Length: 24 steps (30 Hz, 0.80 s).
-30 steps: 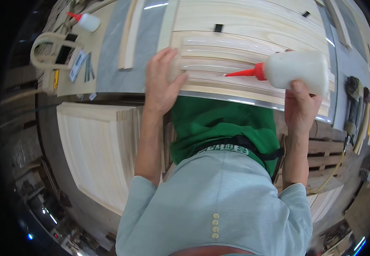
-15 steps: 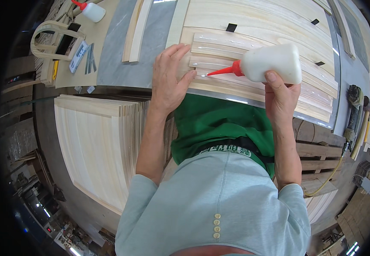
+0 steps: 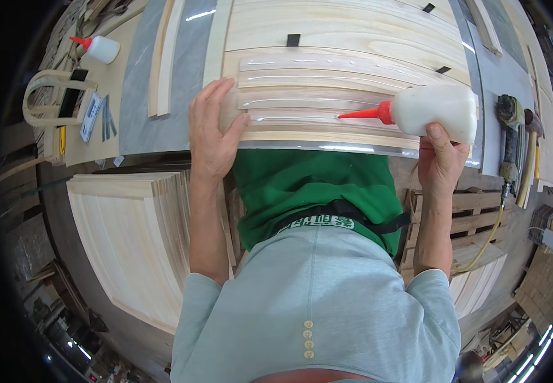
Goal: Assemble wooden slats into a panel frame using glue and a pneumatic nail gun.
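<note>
My right hand (image 3: 443,153) grips a white squeeze glue bottle (image 3: 436,112), tipped on its side with its red nozzle (image 3: 359,113) pointing left. The nozzle tip is at the nearest of several pale wood strips (image 3: 314,133) lying side by side. A white glue line (image 3: 295,119) runs along that strip to the left of the tip. Other strips farther back also carry glue lines. My left hand (image 3: 214,131) rests at the strips' left ends, fingers stretched out and thumb apart. Beneath and behind the strips is a wide wooden panel (image 3: 346,25) with black tabs.
A second glue bottle (image 3: 104,50) and an arched wooden frame (image 3: 37,99) are at the far left. Stacked boards (image 3: 120,236) stand below the bench's left side. At the right lie an air tool (image 3: 510,137) with a yellow hose (image 3: 490,239) and a hammer (image 3: 534,131).
The nozzle has travelled right along the nearest strip, leaving a longer glue line behind it. My left hand stays at the strip ends. The whole view has shifted.
</note>
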Each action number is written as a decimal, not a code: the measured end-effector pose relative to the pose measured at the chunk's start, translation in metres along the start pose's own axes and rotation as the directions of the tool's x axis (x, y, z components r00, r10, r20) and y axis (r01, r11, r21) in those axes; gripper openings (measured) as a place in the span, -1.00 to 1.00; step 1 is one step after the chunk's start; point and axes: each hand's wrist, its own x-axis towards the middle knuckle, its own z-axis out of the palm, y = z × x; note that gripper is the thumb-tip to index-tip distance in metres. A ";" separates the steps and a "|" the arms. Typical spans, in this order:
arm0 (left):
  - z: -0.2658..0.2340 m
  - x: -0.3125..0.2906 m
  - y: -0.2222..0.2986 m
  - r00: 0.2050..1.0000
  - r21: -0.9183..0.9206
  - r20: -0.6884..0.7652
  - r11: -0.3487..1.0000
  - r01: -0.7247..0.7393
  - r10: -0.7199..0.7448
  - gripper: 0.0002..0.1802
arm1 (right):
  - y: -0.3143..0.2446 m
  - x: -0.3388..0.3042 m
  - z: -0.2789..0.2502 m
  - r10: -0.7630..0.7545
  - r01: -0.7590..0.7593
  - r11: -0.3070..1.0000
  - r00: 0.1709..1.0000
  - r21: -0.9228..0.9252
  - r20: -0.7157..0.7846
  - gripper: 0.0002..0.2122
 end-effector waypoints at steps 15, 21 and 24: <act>-0.001 0.000 0.000 0.998 -0.065 0.035 0.997 0.044 -0.042 -0.41 | -0.046 -0.006 -0.097 -0.158 0.140 0.985 0.969 -0.103 -0.190 -0.55; 0.000 0.000 0.000 0.995 -0.083 0.047 0.992 0.091 -0.088 -0.41 | -0.065 -0.008 -0.134 -0.239 0.195 0.961 0.943 -0.193 -0.233 -0.56; 0.000 0.000 0.000 0.994 -0.090 0.051 0.991 0.096 -0.092 -0.41 | -0.073 -0.006 -0.152 -0.266 0.207 0.949 0.930 -0.236 -0.252 -0.59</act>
